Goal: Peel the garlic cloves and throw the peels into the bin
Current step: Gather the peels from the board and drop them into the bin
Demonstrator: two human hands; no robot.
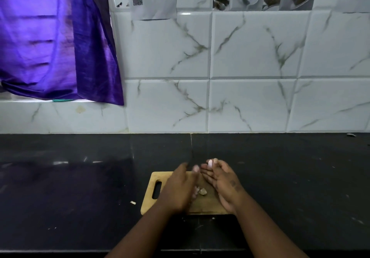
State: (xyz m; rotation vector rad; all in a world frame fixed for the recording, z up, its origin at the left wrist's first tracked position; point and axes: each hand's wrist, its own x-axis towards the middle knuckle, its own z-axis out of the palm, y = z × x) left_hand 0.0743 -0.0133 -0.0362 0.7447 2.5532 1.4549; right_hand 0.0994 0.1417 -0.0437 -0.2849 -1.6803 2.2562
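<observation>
A small wooden cutting board point(156, 179) with a handle slot lies on the black counter. Both hands hover over it. My right hand point(224, 183) pinches a pale pinkish garlic clove point(210, 163) at its fingertips. My left hand point(178, 189) is blurred and reaches toward that clove, with a pale bit, maybe peel, at its fingertips point(195, 168). Some garlic pieces and peels point(201, 192) lie on the board between the hands. No bin is in view.
A loose peel scrap point(133, 203) lies on the black counter point(70, 193) left of the board. A white marble-tiled wall point(240, 67) rises behind, and a purple curtain point(50, 37) hangs at the upper left. Small scraps lie at the board's front edge point(213, 218).
</observation>
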